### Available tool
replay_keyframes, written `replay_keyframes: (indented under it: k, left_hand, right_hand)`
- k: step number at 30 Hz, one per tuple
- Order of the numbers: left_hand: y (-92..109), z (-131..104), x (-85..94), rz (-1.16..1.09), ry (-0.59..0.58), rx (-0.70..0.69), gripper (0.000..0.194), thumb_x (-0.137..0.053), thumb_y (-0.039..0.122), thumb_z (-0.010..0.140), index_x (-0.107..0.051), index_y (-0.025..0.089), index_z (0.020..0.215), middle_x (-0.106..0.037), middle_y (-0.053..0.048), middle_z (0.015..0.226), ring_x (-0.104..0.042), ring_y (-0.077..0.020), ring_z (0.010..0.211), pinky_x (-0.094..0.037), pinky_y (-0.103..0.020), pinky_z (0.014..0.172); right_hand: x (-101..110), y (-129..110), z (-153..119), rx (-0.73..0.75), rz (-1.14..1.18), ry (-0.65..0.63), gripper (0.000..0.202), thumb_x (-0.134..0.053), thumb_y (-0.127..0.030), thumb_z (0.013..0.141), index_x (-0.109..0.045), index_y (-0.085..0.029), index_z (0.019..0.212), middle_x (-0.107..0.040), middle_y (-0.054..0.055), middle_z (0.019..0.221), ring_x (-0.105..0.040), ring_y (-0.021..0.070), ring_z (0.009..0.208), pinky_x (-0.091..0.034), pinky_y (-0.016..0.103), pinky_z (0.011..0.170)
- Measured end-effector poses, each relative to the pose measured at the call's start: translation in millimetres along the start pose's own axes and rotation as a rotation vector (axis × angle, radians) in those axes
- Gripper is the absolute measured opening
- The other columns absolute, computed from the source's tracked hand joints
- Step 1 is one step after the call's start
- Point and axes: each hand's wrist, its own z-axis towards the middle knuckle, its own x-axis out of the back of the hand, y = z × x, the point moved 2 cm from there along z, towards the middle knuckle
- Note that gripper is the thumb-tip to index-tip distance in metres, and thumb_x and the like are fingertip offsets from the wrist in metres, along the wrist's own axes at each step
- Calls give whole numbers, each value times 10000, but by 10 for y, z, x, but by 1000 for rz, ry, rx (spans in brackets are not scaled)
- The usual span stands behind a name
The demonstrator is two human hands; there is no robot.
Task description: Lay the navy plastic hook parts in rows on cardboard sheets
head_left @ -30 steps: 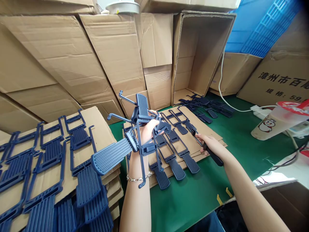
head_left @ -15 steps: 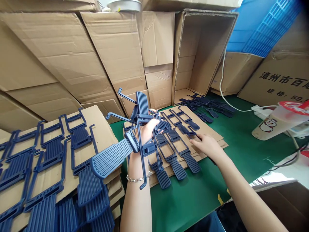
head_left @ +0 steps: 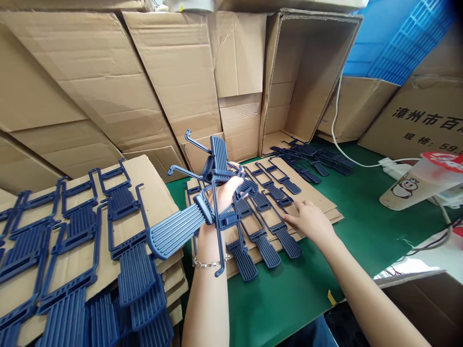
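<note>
Green matting (head_left: pixel 307 289) covers the bench, walled in by stacked brown cartons (head_left: pixel 108 86). At the middle of it the left hand (head_left: pixel 224 193) is raised, fist clenched around a bundle of navy plastic parts (head_left: pixel 213 202); how many it grips is hard to count, since the thin rods cross over one another and hide the fingers. One ribbed paddle (head_left: pixel 177 231) sticks out from the fist toward the lower left, another ribbed piece (head_left: pixel 220 152) points up behind the knuckles, and hooked rod ends poke out above and below the wrist, where a thin chain bracelet (head_left: pixel 210 263) sits. The forearm rises almost straight from the bottom edge of the view.

To its right, the right hand (head_left: pixel 310 220) lies palm down with fingers stretched toward the row of blue parts (head_left: pixel 267 226) spread on a flat cardboard sheet (head_left: pixel 318 197). Its fingertips reach the nearest part; whether they pinch anything cannot be told, because the palm covers what is beneath.

Each part is a dark blue frame of slim rods ending in a grooved, flat paddle. More lie on a cardboard stack (head_left: pixel 144 193) at left, cut off by the frame edge, and a heap (head_left: pixel 311 156) sits by the open carton (head_left: pixel 307 72) behind. A lidded drink cup (head_left: pixel 415 185) lies tilted at far right, near a white cable (head_left: pixel 347 154).
</note>
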Motion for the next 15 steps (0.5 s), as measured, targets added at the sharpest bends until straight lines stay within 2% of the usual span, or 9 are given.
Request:
replay_keyframes:
  k: [4,9,13,15]
  left_hand:
    - [-115,42,-6,-37,-56,45,358,-601,221,680,-550,262,1031,-616,-12,1044,-597,-231,970,-574,-320,673]
    - [-341,142,13,-23,-110,82,248,-615,279,683,-589,204,918,-607,-30,1074,-558,-247,1038,-551,-394,770]
    - [-415,168,16,30,-137,94,148,-587,302,720,-601,187,813,-591,-32,1107,-517,-266,1093,-551,-417,764]
    - [-407,156,17,75,-137,84,136,-563,301,746,-604,173,768,-593,-39,1108,-519,-272,1087,-556,-402,750]
  right_hand:
    - [-21,-18,43,16,0,-1,564,-460,-501,827,-508,-91,1212,-506,160,1033,-499,299,984,-402,372,828]
    - [-28,-52,98,-5,18,-13,511,-451,-465,837,-516,-120,1210,-509,141,1049,-491,286,1004,-398,368,846]
    - [-57,-25,114,9,51,-1,515,-411,-468,854,-514,-119,1218,-514,145,1065,-497,291,994,-401,380,849]
    - [-49,-9,99,14,44,57,535,-401,-475,859,-495,-112,1241,-522,151,1053,-496,303,980,-408,402,835]
